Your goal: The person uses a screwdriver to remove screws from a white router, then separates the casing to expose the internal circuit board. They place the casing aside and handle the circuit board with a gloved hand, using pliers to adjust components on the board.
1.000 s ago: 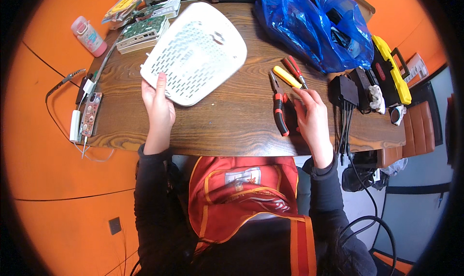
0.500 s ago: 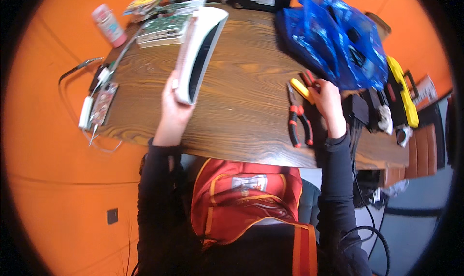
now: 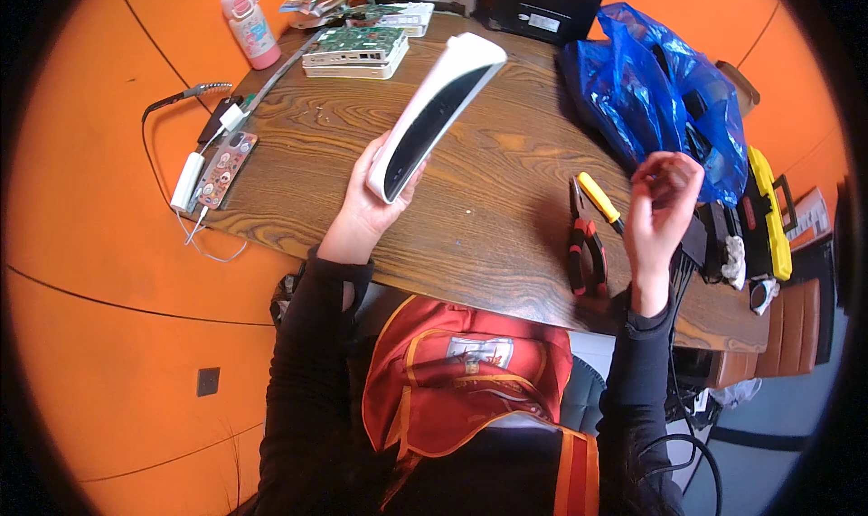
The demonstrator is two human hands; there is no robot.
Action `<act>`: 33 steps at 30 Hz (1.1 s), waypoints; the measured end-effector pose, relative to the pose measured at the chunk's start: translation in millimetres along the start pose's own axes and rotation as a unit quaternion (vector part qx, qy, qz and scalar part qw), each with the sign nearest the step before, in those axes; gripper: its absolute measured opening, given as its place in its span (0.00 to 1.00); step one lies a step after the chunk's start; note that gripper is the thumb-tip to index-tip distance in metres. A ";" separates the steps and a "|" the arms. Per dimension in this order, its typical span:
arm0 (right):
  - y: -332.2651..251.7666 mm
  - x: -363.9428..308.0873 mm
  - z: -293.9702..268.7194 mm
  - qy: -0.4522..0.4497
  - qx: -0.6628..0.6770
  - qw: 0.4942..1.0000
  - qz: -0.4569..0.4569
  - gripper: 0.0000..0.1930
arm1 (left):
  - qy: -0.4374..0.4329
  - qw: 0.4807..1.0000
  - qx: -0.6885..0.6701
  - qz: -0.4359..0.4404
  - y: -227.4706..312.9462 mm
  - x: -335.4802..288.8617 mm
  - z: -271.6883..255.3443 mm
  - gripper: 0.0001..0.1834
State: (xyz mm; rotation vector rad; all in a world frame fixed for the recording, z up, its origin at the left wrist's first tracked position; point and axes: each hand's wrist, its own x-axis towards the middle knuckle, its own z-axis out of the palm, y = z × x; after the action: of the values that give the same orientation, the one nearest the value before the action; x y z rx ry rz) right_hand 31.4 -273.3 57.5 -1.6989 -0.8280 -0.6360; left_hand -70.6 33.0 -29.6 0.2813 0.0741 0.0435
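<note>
The white case (image 3: 436,118) is held in the air above the desk (image 3: 475,254), its lower end clamped in the grip of the left hand (image 3: 369,211), with a narrow dark side shown. Nearest of all, a red apron (image 3: 524,353) is seen below the desk's front edge. Black-and-red pliers (image 3: 579,229) are laid on the desk to the right, handles spread, and a yellow screwdriver (image 3: 597,196) is set just beside them. Near these tools, the right hand (image 3: 663,204) is raised with fingers curled; whether anything is clamped in that grip cannot be told, as its inside is hidden.

The case could be tipped or dropped from here, since it is supported at one end only; a push on the free end would probably be enough to twist it loose. The tools could also be knocked if the right hand were lowered carelessly. From the left grip, most of the case is pointed away from the body and to the right; from the right hand it is well separated.

Farther off, a blue bag (image 3: 628,96) is seen on the right, a circuit board (image 3: 360,44) and a pink bottle (image 3: 251,32) on the left.
</note>
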 end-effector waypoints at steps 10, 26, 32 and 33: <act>-27.6 23.4 27.6 -0.332 0.072 0.938 -0.069 0.32 | -0.076 0.982 0.005 -0.171 -7.3 -0.8 5.6 0.24; 5.1 -6.7 31.9 -0.264 0.214 0.914 0.222 0.21 | -0.007 0.312 0.758 0.572 -37.6 -13.3 37.6 0.30; 2.7 -4.2 27.7 -0.294 0.226 0.886 0.277 0.23 | 0.049 0.110 0.812 0.571 -55.0 -18.5 49.9 0.24; 3.7 -4.4 27.6 -0.293 0.227 0.886 0.279 0.23 | 0.047 0.094 0.836 0.538 -58.0 -18.4 52.5 0.24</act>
State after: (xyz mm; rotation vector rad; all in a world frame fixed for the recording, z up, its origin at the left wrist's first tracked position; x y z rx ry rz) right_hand 31.7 -248.2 44.5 -1.5813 -0.7593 0.4677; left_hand -82.8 -38.0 5.8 2.7649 -0.0225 1.6420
